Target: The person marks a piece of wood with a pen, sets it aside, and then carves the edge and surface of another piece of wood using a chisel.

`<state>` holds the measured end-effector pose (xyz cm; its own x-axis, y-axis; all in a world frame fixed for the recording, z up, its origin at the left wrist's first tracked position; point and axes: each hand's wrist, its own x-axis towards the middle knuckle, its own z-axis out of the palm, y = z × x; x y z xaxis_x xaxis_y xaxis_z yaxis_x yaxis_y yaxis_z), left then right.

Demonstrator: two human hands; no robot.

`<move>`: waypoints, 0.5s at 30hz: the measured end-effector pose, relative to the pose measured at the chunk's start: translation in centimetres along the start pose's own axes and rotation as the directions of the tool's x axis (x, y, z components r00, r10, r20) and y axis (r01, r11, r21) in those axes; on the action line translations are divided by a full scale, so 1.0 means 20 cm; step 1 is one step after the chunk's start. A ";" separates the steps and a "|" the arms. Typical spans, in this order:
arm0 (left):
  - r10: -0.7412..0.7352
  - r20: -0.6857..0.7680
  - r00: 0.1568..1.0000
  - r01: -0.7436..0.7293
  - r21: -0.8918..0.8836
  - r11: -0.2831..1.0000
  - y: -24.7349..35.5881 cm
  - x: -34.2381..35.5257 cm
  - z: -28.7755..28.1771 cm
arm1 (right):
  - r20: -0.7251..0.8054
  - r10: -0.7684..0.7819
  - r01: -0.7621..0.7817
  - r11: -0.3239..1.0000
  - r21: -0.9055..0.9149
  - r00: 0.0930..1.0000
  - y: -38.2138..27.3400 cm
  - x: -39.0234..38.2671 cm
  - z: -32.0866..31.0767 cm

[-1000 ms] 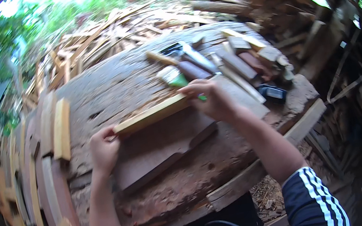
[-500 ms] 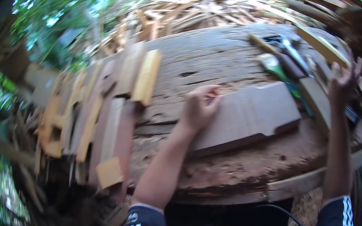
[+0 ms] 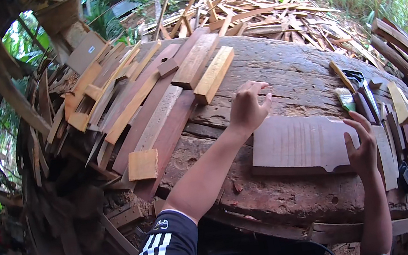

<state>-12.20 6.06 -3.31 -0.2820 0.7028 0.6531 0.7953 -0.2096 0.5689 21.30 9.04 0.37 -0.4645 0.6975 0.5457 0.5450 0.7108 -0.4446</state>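
On workbench (image 3: 281, 71), hands beside board (image 3: 298, 144)

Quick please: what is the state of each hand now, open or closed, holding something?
Left hand: open, holding nothing, fingers spread above the bench.
Right hand: open, resting on the right end of the flat board.

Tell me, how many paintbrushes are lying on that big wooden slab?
1. The green-handled paintbrush lies on the worn slab, just beyond the right hand, beside a cluster of tools. Others could be hidden among them.
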 end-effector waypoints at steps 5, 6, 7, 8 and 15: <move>0.065 -0.051 0.997 -0.062 0.062 0.996 0.03 -0.07 -0.05 | 0.025 0.026 -0.027 0.999 0.046 0.999 0.03 -0.01 0.00; 0.082 -0.080 0.993 -0.076 0.079 0.994 0.07 -0.11 -0.08 | 0.033 0.036 -0.038 0.998 0.045 0.999 0.04 -0.02 -0.01; 0.040 -0.005 0.999 -0.039 0.133 0.990 0.15 -0.15 -0.17 | 0.033 0.066 -0.068 0.995 0.075 0.997 0.04 -0.01 0.00; 0.031 0.005 0.999 -0.032 0.149 0.988 0.19 -0.20 -0.26 | 0.032 0.078 -0.080 0.993 0.091 0.996 0.03 -0.01 0.00; -0.215 -0.073 0.974 0.209 0.658 0.724 0.22 -0.57 -0.92 | 0.097 -0.009 0.004 0.999 0.047 0.995 0.01 -0.01 0.01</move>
<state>-15.36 -15.49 0.95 -0.4849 0.6799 0.5502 0.8695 0.4425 0.2195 21.46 9.06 0.00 -0.5349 0.6969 0.4776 0.5101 0.7171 -0.4750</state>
